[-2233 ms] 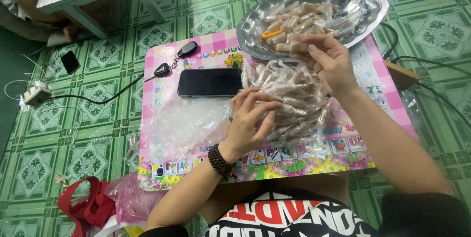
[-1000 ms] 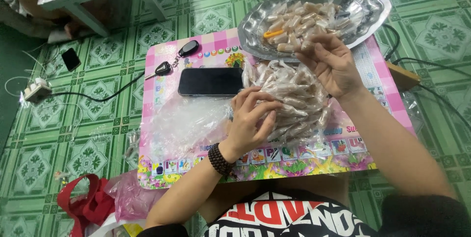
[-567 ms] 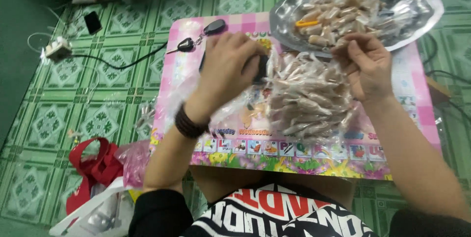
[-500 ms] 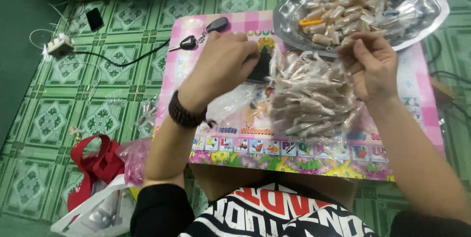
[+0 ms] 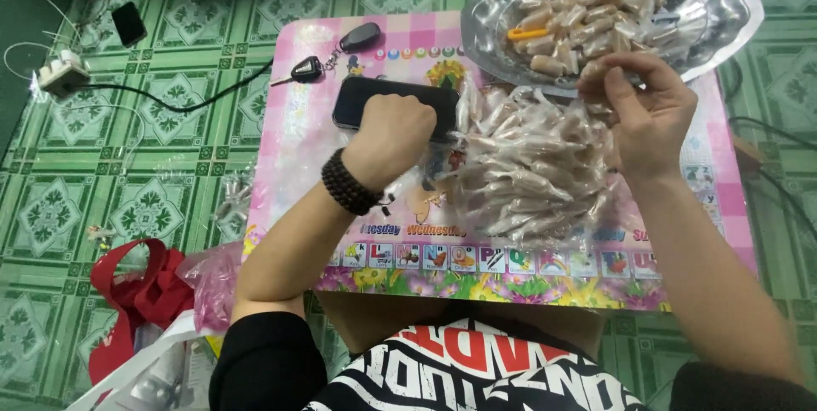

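Observation:
My left hand (image 5: 391, 132), with a dark bead bracelet on the wrist, is curled into a fist on the near edge of a black phone (image 5: 362, 98). Thin clear plastic (image 5: 414, 188) trails under that wrist; what the fingers enclose is hidden. My right hand (image 5: 651, 109) pinches a wrapped sweet (image 5: 596, 69) at the near rim of a silver metal tray (image 5: 732, 11) that holds several more wrapped sweets. Between my hands lies a heap of clear-wrapped sweets (image 5: 528, 173) on a pink picture-printed board (image 5: 298, 156).
A car key (image 5: 305, 69) and a black fob (image 5: 360, 36) lie above the phone. An orange piece (image 5: 528, 34) sits in the tray. On the green tiled floor at left are a power strip (image 5: 59, 77), a second phone (image 5: 129, 23), a red bag (image 5: 136, 292) and a pink plastic bag (image 5: 208, 279).
My left hand left the sweet heap and moved up-left onto the phone, closing into a fist. My right hand stayed at the tray's rim. The camera shifted, so the board sits more to the right.

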